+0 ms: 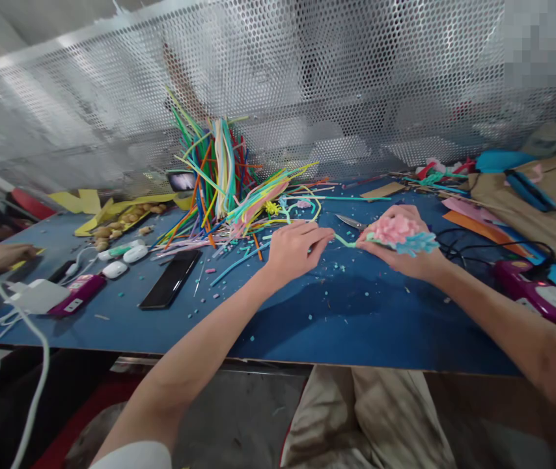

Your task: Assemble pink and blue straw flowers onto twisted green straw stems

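The person's left hand [296, 249] pinches a pale green stem [344, 241], seemingly to steady it, while the right hand [419, 266] grips it farther along, the pink-and-blue flower [394, 230] over that hand, a metal blade [349, 222] just beyond.

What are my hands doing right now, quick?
Left hand: closed, pinching a light-green strip.
Right hand: closed, holding pink and blue flowers, the strip running to it.

I see a blue counter [278, 332] on my feed: black phone [170, 280], loose colored stems [263, 205], tiny scraps [339, 268], purple power strip [80, 294].
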A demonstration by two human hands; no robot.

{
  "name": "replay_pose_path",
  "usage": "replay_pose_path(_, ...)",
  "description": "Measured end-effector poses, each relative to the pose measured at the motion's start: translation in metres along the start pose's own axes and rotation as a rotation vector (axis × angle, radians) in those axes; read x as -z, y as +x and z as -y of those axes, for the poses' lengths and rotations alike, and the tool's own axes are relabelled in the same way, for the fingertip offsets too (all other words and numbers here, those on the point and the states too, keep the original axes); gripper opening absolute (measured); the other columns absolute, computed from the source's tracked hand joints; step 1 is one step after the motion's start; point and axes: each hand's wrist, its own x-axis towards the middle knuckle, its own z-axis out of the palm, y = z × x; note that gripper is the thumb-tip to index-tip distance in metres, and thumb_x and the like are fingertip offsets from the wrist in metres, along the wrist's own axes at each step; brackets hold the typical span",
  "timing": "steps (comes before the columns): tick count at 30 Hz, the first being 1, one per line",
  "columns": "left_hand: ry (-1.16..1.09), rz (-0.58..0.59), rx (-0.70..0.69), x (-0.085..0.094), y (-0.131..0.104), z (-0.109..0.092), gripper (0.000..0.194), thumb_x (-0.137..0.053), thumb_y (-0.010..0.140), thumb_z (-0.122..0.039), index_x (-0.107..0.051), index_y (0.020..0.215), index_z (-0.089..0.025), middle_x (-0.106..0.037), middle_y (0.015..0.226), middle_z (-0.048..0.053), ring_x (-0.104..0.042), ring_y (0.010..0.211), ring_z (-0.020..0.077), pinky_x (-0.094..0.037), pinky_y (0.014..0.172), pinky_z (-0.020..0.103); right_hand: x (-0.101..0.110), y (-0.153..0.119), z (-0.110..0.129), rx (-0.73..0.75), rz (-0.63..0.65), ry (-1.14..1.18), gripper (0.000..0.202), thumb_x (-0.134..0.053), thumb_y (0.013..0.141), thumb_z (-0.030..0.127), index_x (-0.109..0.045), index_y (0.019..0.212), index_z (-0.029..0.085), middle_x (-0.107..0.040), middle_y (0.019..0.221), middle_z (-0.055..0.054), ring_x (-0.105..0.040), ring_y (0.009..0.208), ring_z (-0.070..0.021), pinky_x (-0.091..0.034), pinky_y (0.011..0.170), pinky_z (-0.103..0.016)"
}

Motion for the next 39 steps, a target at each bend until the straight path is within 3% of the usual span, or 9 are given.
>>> replay_pose_path(4,-0.279,0.163,0.026,0.001,0.004,0.009,0.031,-0.05,0.101,-0.037,-0.076,0.102,-0.019,-0.075,0.09,0.005,-0.066,0.084,0.0147,-0.048,0.078,0.026,0.005,-0.001,-0.001,-0.096,0.14,0.334,0.02,-0.063,0.09,0.05,-0.073,0.083,0.034,-0.076,0.092,0.002,-0.07,0.095,-0.026,-0.052,0.094,-0.045)
replay_pose_path(9,-0.657,0.498,0.034,0.005,0.007,0.009,0.038,-0.046,0.103,-0.04,-0.077,0.104,-0.017,-0.073,0.078,0.003,-0.063,0.064,0.011,-0.044,0.059,0.021,-0.009,-0.004,0.005,-0.303,-0.012,0.712,0.021,-0.072,0.081,0.049,-0.071,0.076,0.029,-0.073,0.081,0.0,-0.069,0.081,-0.0232,-0.057,0.076,-0.041)
replay_pose_path(13,-0.637,0.415,-0.068,-0.004,0.001,-0.002,0.031,-0.048,0.103,-0.033,-0.075,0.105,-0.018,-0.077,0.099,0.007,-0.072,0.089,0.0142,-0.051,0.079,0.023,-0.026,-0.005,0.013,-0.455,-0.192,0.762,0.019,-0.075,0.079,0.044,-0.071,0.077,0.026,-0.074,0.081,-0.002,-0.071,0.08,-0.0234,-0.058,0.076,-0.04)
replay_pose_path(15,-0.54,0.368,-0.047,-0.009,-0.004,-0.009,0.031,-0.047,0.103,-0.033,-0.074,0.109,-0.02,-0.078,0.098,0.005,-0.073,0.087,0.0136,-0.051,0.076,0.022,-0.027,-0.004,0.016,-0.47,-0.279,0.679,0.018,-0.072,0.082,0.045,-0.072,0.08,0.026,-0.076,0.084,-0.002,-0.072,0.083,-0.0247,-0.058,0.078,-0.041)
replay_pose_path(21,-0.143,0.152,0.0,-0.014,-0.01,-0.018,0.029,-0.048,0.103,-0.033,-0.073,0.107,-0.02,-0.078,0.1,0.004,-0.072,0.083,0.0152,-0.049,0.07,0.025,-0.01,0.001,0.009,-0.164,-0.193,-0.065,0.021,-0.066,0.09,0.042,-0.073,0.078,0.027,-0.074,0.083,-0.005,-0.067,0.094,-0.0288,-0.044,0.095,-0.05)
replay_pose_path(24,-0.035,0.099,-0.09,-0.009,-0.003,-0.011,0.025,-0.051,0.101,-0.03,-0.074,0.104,-0.02,-0.078,0.097,0.004,-0.069,0.084,0.0157,-0.049,0.076,0.028,-0.004,0.001,0.003,-0.018,-0.134,-0.165,0.018,-0.067,0.089,0.041,-0.072,0.077,0.029,-0.074,0.082,-0.003,-0.063,0.089,-0.0254,-0.036,0.1,-0.052)
replay_pose_path(28,-0.067,0.13,-0.093,-0.006,0.003,0.011,0.025,-0.05,0.102,-0.029,-0.073,0.105,-0.02,-0.077,0.098,0.004,-0.068,0.087,0.016,-0.048,0.084,0.031,0.002,0.001,0.002,0.129,0.014,0.0,0.014,-0.07,0.086,0.041,-0.073,0.078,0.029,-0.075,0.087,-0.001,-0.063,0.092,-0.0248,-0.037,0.101,-0.051)
replay_pose_path(32,-0.252,0.212,-0.141,-0.008,0.002,0.025,0.027,-0.047,0.103,-0.03,-0.072,0.107,-0.02,-0.077,0.101,0.005,-0.068,0.09,0.0153,-0.048,0.088,0.032,0.005,0.0,0.01,-0.078,0.165,0.43,0.019,-0.068,0.087,0.045,-0.072,0.077,0.029,-0.072,0.082,-0.001,-0.067,0.09,-0.0237,-0.052,0.087,-0.042)
replay_pose_path(39,-0.25,0.214,-0.302,-0.013,-0.004,0.005,0.026,-0.046,0.103,-0.027,-0.071,0.103,-0.018,-0.076,0.095,0.007,-0.067,0.084,0.0149,-0.051,0.081,0.03,-0.019,-0.002,0.012,-0.391,-0.214,0.707,0.02,-0.068,0.086,0.045,-0.069,0.081,0.025,-0.073,0.086,-0.003,-0.07,0.084,-0.0236,-0.057,0.081,-0.043)
